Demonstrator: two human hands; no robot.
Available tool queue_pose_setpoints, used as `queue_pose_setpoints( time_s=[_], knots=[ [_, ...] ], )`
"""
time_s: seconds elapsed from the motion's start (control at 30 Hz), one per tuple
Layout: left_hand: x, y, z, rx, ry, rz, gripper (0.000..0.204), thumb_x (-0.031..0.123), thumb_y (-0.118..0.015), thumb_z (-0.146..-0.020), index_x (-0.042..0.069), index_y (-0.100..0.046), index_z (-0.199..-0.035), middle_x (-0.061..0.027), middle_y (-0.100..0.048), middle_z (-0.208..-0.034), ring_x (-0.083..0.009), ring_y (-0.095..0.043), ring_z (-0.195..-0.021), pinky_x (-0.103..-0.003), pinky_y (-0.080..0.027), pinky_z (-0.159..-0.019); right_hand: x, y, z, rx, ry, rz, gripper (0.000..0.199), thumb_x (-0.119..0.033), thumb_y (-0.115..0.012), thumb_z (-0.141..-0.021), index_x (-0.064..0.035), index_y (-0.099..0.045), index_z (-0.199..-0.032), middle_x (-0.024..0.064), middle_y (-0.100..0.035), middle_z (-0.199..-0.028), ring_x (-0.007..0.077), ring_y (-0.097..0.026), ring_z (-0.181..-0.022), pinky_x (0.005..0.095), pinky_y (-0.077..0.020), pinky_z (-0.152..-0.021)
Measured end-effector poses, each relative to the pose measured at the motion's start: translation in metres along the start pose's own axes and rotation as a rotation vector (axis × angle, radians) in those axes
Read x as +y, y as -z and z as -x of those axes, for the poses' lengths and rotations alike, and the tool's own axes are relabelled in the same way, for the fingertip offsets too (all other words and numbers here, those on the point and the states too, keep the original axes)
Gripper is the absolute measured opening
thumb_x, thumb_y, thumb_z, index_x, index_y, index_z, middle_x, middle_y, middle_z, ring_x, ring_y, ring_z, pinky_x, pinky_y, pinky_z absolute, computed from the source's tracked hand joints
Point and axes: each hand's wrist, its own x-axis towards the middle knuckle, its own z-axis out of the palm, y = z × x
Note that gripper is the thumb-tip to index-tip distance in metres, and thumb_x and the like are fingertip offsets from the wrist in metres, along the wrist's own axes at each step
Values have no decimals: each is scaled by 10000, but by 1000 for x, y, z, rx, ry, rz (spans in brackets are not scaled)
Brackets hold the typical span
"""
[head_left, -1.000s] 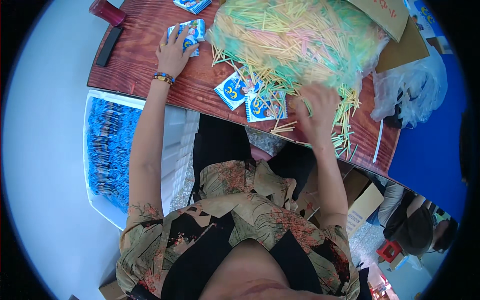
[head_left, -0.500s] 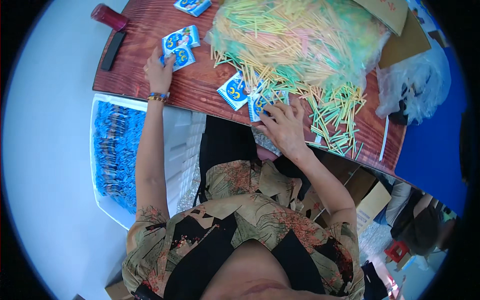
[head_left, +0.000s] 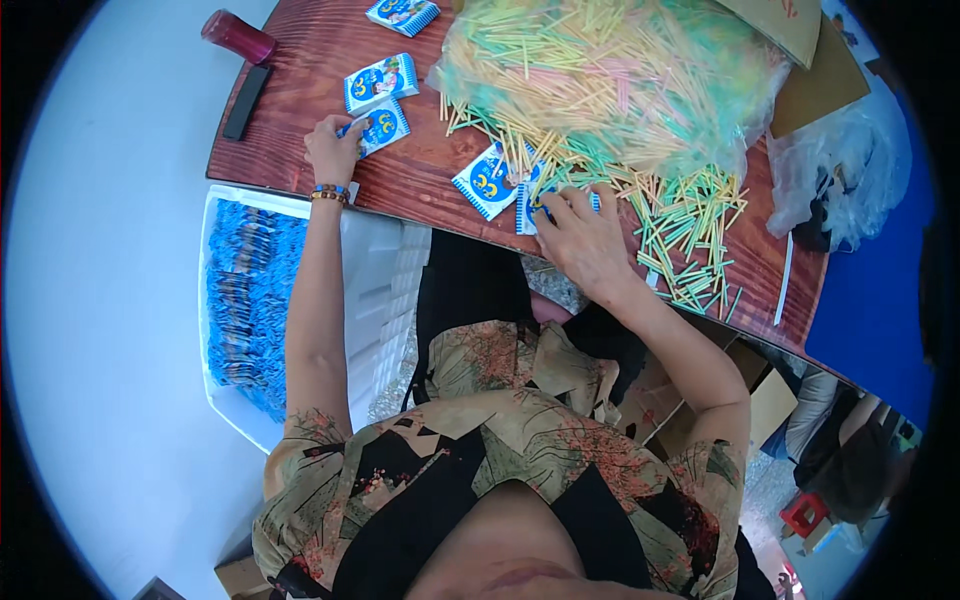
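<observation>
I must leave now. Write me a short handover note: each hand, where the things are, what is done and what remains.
Left hand: flat on a blue-white packet at the wooden table.
Right hand: fingers pressing another packet by the loose coloured sticks.
Third packet lies between; two more farther back.
Big bag of sticks behind.
Done: white bin at the left holds many blue packets.
Left: packets on the table, many sticks.

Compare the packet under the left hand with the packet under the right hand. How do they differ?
The left hand touches only one end of its left packet, which shows nearly whole; the right hand covers most of its right packet. The left packet lies on bare wood, the right packet beside loose sticks. Both are small, blue and white.
</observation>
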Motion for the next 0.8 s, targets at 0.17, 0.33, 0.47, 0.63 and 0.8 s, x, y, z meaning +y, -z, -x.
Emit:
queue_pose_setpoints(
  time_s=[0.17,0.33,0.47,0.63,0.8],
  knots=[
    [-5,-2,7,-118,-28,250,182,186,-723,-834,23,-642,-836,-57,-667,-824,-95,-621,-752,-257,-484,-656,-1,-6,9,-77,60,-29,255,-160,-701,-672,-118,-637,-915,3,-578,-989,191,-533,-933,435,-374,-871],
    [-13,17,20,-63,-91,901,58,94,-619,-917,49,-584,-921,-51,-655,-922,-107,-625,-791,-257,-505,-640,7,-16,10,53,37,-194,272,-143,-706,-664,-126,-625,-923,-3,-582,-975,185,-549,-894,385,-393,-826],
    [20,16,49,-96,25,1188,64,105,-603,-931,52,-567,-931,-36,-636,-900,-86,-599,-799,-234,-491,-699,12,-23,14,128,67,-288,315,-103,-713,-651,-125,-632,-956,-6,-596,-971,188,-573,-893,341,-410,-758],
    [39,13,79,-209,181,1492,47,98,-556,-953,57,-567,-973,-55,-633,-993,-129,-624,-855,-284,-527,-746,22,-18,5,372,-115,-508,237,-48,-690,-723,-97,-646,-951,34,-643,-919,222,-601,-847,351,-419,-778],
    [90,2,106,-480,337,1466,38,104,-563,-949,68,-561,-939,-39,-621,-966,-110,-613,-847,-272,-521,-743,31,-17,-2,481,-294,-618,136,-5,-636,-845,-43,-658,-974,49,-651,-890,188,-605,-832,307,-444,-767]
  ],
)
